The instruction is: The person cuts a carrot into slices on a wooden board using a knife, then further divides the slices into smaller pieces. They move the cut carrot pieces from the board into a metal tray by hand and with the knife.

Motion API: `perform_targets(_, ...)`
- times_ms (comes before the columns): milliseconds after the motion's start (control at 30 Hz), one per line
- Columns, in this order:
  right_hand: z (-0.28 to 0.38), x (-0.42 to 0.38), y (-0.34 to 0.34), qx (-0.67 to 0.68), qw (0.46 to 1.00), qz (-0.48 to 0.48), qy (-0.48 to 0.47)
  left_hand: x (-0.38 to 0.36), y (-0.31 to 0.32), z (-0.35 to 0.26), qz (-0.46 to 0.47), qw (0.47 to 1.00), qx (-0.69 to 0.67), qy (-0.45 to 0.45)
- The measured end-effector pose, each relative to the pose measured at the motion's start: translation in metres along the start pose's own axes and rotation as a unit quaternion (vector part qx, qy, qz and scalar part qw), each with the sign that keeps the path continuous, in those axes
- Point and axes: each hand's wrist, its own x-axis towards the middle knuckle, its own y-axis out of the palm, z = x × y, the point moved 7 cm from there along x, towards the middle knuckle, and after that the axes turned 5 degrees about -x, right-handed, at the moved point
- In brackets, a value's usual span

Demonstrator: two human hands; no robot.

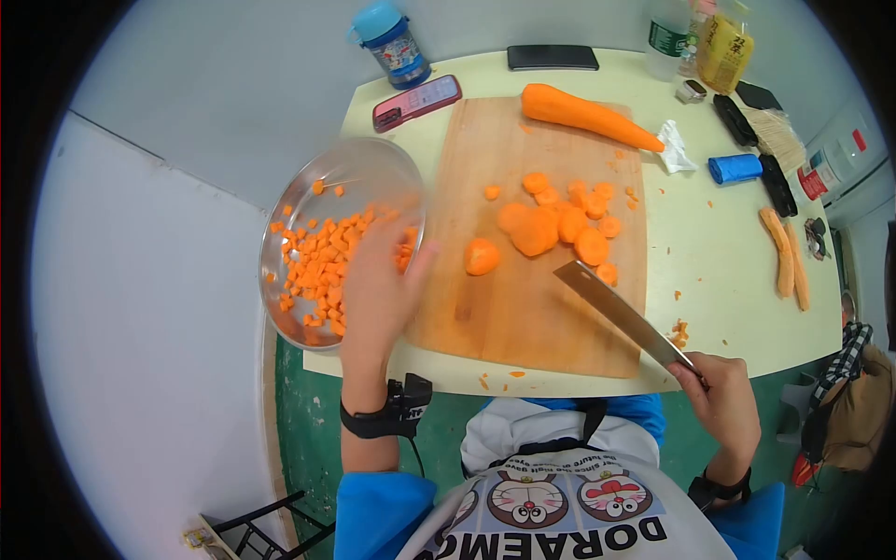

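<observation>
1. While the left hand reaches over the metal bowl, motion blurs its fingers, so I cannot tell how far open they are or whether they have hold of anything
2. Closed around the handle of the broad knife, the right hand is near the table's front edge, with the blade slanting over the cutting board
3. Small orange carrot cubes lie inside the bowl, at the left side of the board
4. Round carrot slices are bunched on the board, some overlapping, with a thick carrot chunk apart from them on the side nearer the bowl
5. Across the board's far end lies a long carrot, its narrow tip by a crumpled white tissue
6. Two thin orange pieces lie on the pale table, right of the board
</observation>
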Motion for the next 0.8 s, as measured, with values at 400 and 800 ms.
perform_targets(400, -0.023, -0.016, -0.013, 0.025, 0.998, -0.021, 0.047, 0.009, 0.072, -0.008, 0.207, 0.976, 0.059, -0.035)
perform_targets(800, -0.019, -0.022, -0.017, 0.032, 0.999, -0.038, 0.019, 0.001, 0.075, -0.056, 0.092, 0.983, -0.101, 0.121)
